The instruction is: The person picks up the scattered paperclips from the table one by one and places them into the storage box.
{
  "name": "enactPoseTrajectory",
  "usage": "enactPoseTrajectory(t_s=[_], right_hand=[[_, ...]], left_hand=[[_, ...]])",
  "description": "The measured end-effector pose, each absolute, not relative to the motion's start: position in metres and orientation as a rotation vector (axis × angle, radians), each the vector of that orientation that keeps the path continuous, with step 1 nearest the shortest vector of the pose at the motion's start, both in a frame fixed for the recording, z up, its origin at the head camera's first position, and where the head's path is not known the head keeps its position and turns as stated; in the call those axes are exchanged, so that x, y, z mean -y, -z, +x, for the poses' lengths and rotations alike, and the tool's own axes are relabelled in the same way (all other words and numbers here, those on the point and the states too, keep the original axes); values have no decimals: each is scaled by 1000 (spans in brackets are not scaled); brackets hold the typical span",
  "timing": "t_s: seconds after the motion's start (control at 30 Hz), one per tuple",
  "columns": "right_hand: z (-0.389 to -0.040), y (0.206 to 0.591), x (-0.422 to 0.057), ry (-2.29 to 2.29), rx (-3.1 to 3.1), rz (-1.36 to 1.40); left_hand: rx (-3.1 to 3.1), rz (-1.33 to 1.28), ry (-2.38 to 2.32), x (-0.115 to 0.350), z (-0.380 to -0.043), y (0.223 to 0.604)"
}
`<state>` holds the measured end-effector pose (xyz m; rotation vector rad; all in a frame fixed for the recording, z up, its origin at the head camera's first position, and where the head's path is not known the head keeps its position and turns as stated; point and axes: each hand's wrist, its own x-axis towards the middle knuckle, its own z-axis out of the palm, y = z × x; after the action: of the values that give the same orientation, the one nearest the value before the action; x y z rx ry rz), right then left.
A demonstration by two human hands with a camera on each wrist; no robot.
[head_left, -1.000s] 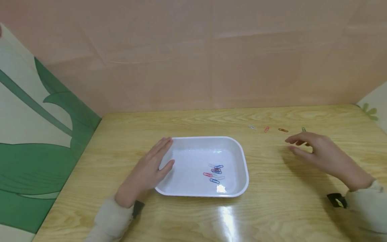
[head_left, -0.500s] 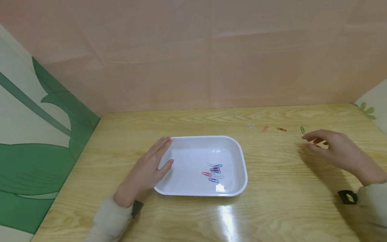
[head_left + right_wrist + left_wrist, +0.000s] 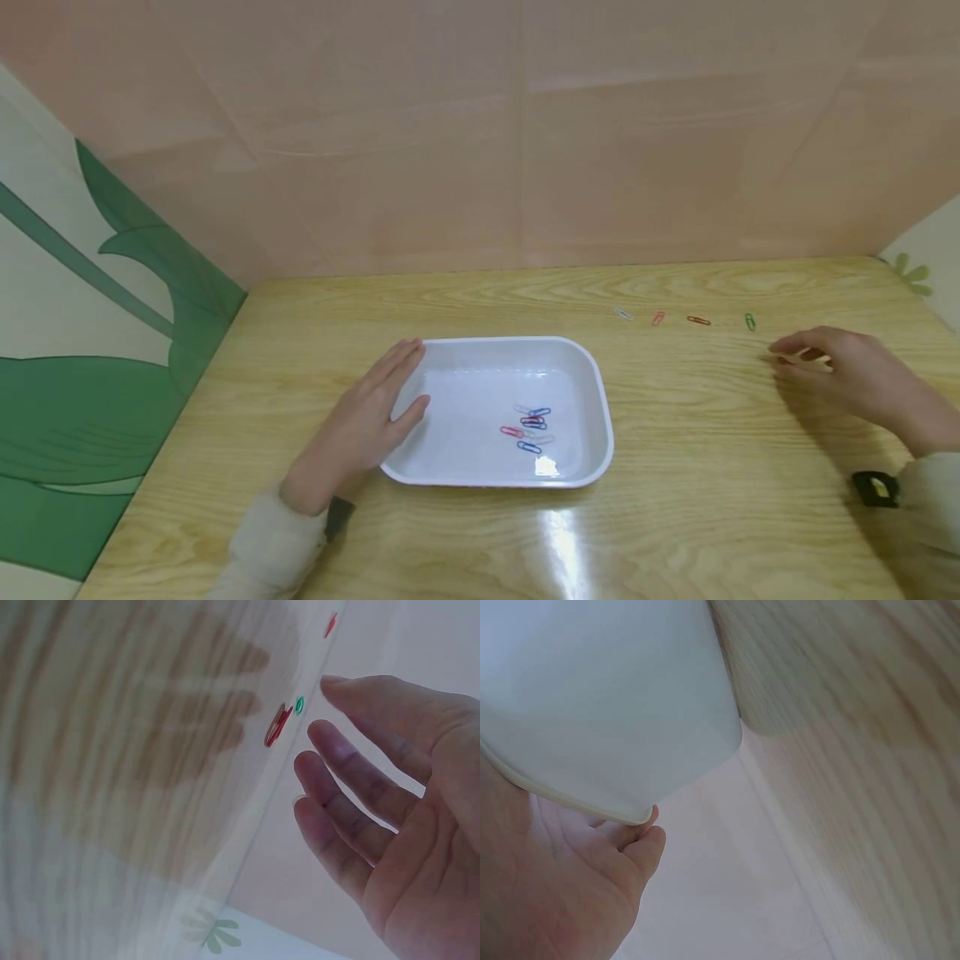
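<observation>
My left hand (image 3: pixel 360 421) rests along the left rim of a white tray (image 3: pixel 491 482), fingers straight and thumb over the inside. From the left wrist, the hand (image 3: pixel 570 877) lies against the tray's edge. Several paper clips (image 3: pixel 534 423), blue, red and pale, lie in the tray's right half. On the table, my right hand (image 3: pixel 855 375) hovers right of a green paper clip (image 3: pixel 750 322), fingers loosely bent and apart. In the right wrist view that hand (image 3: pixel 397 802) holds nothing; a red paper clip (image 3: pixel 279 725) lies on the table beyond the fingertips.
Along the back of the wooden table (image 3: pixel 675 517) lie a white clip (image 3: pixel 624 314), a pink clip (image 3: pixel 657 318) and an orange clip (image 3: pixel 699 320). A pinkish wall covering (image 3: pixel 480 150) rises behind the table. Leaf-patterned panels (image 3: pixel 90 417) flank it.
My right hand has moved to the right, away from the orange clip and past the green one, which now shows fully. The left hand and the tray stay in place.
</observation>
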<state>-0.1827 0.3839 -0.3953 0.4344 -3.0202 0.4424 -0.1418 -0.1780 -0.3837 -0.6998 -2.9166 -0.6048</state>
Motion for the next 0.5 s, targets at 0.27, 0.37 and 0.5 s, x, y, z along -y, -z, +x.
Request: enactPoseTrajectory(t_s=[0.27,0.37,0.5], right_hand=[[-185,399,-393,-331,3080,446],[-185,399,-394,-333,3127,438],[-186,398,-393,-348,3156,433]], left_hand=[[2905,-705,615,177,-142,382],[2908,-706,611,177,-142,382],[2926,-696,613,178,-142,382]])
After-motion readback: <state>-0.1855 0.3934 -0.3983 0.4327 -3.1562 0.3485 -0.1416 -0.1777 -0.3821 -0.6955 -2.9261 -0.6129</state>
